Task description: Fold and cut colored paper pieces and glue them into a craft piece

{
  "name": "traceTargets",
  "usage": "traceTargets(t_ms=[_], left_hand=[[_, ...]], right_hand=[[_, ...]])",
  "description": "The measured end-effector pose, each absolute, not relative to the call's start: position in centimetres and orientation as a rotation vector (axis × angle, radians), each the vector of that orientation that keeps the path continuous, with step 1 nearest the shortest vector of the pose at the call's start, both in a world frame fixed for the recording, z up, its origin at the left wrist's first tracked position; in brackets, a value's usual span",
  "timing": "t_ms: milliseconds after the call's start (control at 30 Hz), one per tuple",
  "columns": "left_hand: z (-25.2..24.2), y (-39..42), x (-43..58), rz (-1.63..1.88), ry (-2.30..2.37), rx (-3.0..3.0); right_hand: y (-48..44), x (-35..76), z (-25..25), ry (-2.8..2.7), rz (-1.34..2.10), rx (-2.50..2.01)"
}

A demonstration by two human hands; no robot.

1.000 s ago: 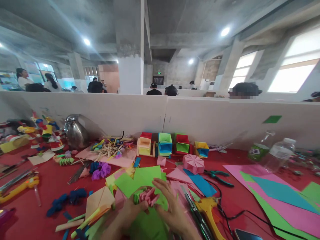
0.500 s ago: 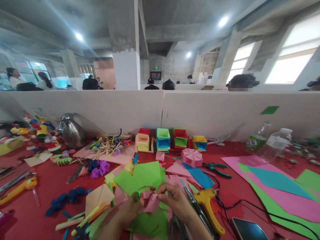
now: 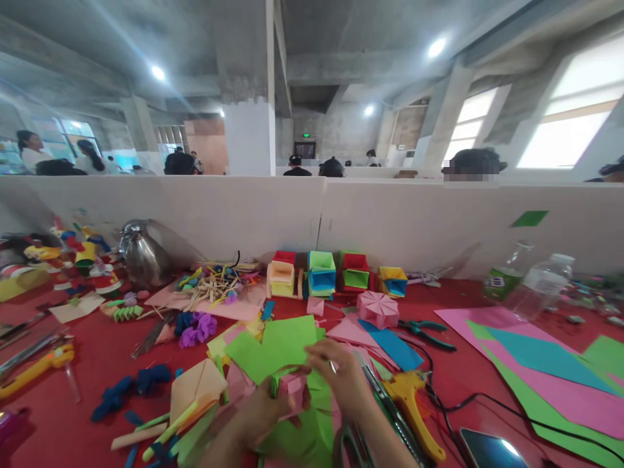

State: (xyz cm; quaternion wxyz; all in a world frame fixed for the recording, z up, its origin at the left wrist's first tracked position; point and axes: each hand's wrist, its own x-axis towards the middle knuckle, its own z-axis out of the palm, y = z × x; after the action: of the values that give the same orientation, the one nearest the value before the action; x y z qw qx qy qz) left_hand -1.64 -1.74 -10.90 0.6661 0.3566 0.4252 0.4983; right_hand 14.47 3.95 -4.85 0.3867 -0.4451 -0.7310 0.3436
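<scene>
Low in the middle of the view, my left hand (image 3: 258, 413) is closed around a small folded pink paper piece (image 3: 292, 387) with a green pleated part beside it. My right hand (image 3: 341, 377) is closed in a pinch just above and right of that pink piece, with something thin and pale between the fingertips that I cannot make out. Both hands hover over loose green paper sheets (image 3: 277, 341) on the red table (image 3: 82, 390).
Scissors (image 3: 385, 409) and a yellow glue gun (image 3: 409, 403) lie right of my hands, a phone (image 3: 492, 452) at the bottom right. Large pink, blue and green sheets (image 3: 546, 370), bottles (image 3: 541, 286), paper boxes (image 3: 322, 273), pliers (image 3: 429, 328), a metal kettle (image 3: 141, 257). A white partition (image 3: 390, 221) stands behind, people beyond it.
My right hand has lifted from the pink piece and now pinches just above it. My left hand keeps hold of the pink piece, which has turned more upright.
</scene>
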Motion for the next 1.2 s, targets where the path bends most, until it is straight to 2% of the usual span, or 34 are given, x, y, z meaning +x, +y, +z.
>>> traceTargets(t_ms=[233, 500, 633, 767, 1000, 1200], left_hand=[[-10.2, -1.5, -2.0, 1.186, 0.836, 0.924], [-10.4, -0.3, -2.4, 1.137, 0.870, 0.977], [-10.7, -0.2, -2.4, 1.252, 0.910, 0.954], [-11.1, -0.2, -2.2, 1.503, 0.979, 0.963], [-11.3, -0.8, -1.4, 1.773, 1.262, 1.026], [-11.0, -1.0, -1.0, 1.773, 1.033, 0.944]], right_hand=[[15.4, 16.0, -4.9, -1.786, 0.720, -1.557], [16.9, 14.1, -5.8, -1.734, 0.744, -1.495], [15.2, 15.3, -3.8, -1.596, 0.859, -1.371], [9.9, 15.2, -2.5, -1.479, 1.097, -1.169], [2.2, 12.6, -3.9, -1.247, 1.507, -1.003], [1.2, 12.1, -4.1, -1.072, 1.789, -0.959]])
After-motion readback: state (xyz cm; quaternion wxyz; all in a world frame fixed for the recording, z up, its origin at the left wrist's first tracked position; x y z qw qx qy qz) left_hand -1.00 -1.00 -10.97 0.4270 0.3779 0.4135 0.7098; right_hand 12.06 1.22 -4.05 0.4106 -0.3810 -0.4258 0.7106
